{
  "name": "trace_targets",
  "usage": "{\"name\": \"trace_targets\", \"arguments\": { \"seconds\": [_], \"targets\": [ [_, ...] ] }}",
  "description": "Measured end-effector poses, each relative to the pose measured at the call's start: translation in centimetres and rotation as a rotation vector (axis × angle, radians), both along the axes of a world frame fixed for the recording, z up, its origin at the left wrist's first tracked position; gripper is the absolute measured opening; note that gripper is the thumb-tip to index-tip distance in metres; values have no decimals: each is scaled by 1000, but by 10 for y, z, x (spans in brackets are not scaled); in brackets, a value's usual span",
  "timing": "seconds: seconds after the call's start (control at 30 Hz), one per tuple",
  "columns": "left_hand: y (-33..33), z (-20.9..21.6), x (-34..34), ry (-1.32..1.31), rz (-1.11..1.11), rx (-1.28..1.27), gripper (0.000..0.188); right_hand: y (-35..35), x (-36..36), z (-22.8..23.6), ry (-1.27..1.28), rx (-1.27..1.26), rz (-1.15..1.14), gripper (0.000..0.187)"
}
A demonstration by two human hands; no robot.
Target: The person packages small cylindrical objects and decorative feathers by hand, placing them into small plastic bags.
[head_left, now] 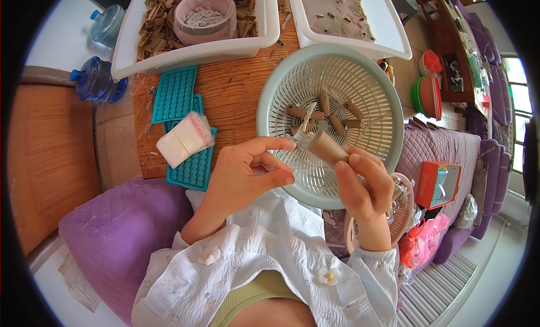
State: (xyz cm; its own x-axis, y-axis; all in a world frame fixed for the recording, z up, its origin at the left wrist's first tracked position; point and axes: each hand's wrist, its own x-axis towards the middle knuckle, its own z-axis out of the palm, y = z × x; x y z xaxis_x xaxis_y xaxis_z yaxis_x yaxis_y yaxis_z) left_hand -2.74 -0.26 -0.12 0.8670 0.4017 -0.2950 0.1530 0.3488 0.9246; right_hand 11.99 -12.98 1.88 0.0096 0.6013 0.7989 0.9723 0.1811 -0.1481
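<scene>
Between the thumb and fingers of my right hand [365, 186] is a short brown cylinder [328, 148], tilted over the near side of a pale green plastic colander [263, 110]. Clear, thin plastic film [304, 140] sticks out from the cylinder's left end. My left hand [247, 169] is just left of it, thumb and index finger apart with nothing gripped. Its index fingertip comes close to the film; whether they touch I cannot tell. Several similar brown cylinders [336, 124] lie in the colander's bottom, some with clear film attached.
Teal bumpy trays [175, 93] and a stack of small clear bags [185, 140] lie on the wooden table [236, 96]. Behind stand a white bin [121, 65] of brown pieces holding a pink tub [185, 34], and another white bin [408, 51]. A pink basket [408, 214] sits right of my lap.
</scene>
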Motion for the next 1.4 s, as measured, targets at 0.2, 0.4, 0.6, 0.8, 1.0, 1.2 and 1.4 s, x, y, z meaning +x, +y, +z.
{"name": "trace_targets", "arguments": {
  "seconds": [0.2, 0.4, 0.6, 0.8, 1.0, 1.2, 1.4],
  "targets": [
    [1, 2, 3, 31, -10, -46, 38, -1, 4, 0, -17, -20, 28, 29],
    [1, 3, 5, 5, -60, -30, 39, -4, 10, -5, -59, 8, 24, 27],
    [0, 5, 8, 43, -45, -9, 38, -5, 8, -8, -60, -25, 101, 31],
    [-3, 1, 11, -1, -53, -68, 37, -14, -7, -6, 299, -123, -27, 30],
    [-7, -4, 15, -64, -140, -153, 34, -16, -3, 10, 280, -166, -35, 30],
    [-9, 2, 16, -30, -47, -53, 35, -23, -2, 23, 248, -250, -113, 26],
    [-13, 5, 18, -110, -128, -66, 37, -21, -7, 21, 299, -225, -71, 30]
  ]
}}
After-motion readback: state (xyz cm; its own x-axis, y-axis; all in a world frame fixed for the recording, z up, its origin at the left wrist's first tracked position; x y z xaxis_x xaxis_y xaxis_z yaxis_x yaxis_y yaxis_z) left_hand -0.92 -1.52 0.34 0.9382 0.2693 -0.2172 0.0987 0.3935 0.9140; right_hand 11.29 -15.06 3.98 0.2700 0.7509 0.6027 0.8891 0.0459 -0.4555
